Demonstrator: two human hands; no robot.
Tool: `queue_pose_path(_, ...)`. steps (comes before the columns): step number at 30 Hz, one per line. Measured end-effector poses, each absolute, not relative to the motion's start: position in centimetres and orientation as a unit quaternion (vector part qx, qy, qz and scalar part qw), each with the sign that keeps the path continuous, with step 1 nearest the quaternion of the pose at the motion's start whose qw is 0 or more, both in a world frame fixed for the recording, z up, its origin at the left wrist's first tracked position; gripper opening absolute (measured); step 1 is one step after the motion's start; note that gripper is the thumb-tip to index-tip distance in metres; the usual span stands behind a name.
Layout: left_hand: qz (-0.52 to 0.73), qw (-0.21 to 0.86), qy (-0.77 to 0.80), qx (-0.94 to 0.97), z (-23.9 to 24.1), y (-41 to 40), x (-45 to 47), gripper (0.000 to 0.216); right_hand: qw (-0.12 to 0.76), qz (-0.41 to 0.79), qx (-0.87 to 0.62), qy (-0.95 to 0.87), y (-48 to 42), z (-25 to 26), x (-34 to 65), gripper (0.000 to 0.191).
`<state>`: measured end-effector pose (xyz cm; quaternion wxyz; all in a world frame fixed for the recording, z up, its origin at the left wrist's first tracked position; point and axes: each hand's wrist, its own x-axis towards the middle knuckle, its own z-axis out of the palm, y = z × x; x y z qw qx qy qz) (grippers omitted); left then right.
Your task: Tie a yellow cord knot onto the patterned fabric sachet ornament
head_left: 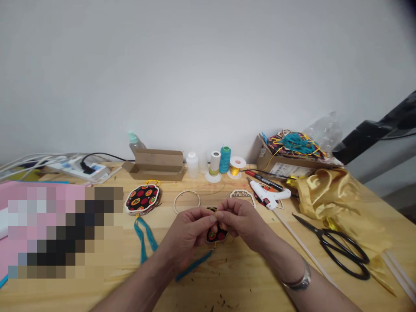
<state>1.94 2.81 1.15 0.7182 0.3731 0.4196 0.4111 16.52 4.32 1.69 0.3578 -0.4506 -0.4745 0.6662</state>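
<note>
My left hand (190,229) and my right hand (240,223) meet over the middle of the wooden table (247,281). Both are closed in a pinch on a small fabric ornament (216,234), black with red and green patterns. A teal tassel (195,266) hangs from it and trails toward me on the table. A finished ornament (142,199) of the same cloth, with a gold loop, lies to the left, and its teal tassel (144,236) lies below it. My right wrist wears a metal bracelet (300,279).
A wooden ring (186,201), a carved wooden frame (242,195), a white glue gun (268,196), black scissors (339,247), gold fabric (328,193), thread spools (224,160), a white bottle (192,164), an open cardboard box (156,164) and a box of scraps (292,158) surround my hands.
</note>
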Motion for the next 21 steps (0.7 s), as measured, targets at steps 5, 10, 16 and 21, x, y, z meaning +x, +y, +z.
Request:
queue_pose_path(5, 0.417, 0.717, 0.417, 0.371, 1.2, 2.8, 2.0, 0.018, 0.354, 0.657, -0.446, -0.494, 4.3, 1.8, 16.5, 0.025)
queue_pose_path(10, 0.435, 0.683, 0.469, 0.352, 0.9, 3.0, 1.8, 0.013, 0.331, 0.518, -0.472, -0.632, 4.5, 1.7, 17.4, 0.026)
queue_pose_path(16, 0.456, 0.670, 0.483, 0.332, 0.8, 3.1, 1.8, 0.015, 0.291, 0.345, -0.509, -0.733, 3.9, 2.2, 18.0, 0.021)
queue_pose_path(21, 0.471, 0.670, 0.484, 0.308, 0.7, 3.2, 1.9, 0.014, 0.275, 0.275, -0.506, -0.770, 2.7, 2.8, 17.2, 0.025)
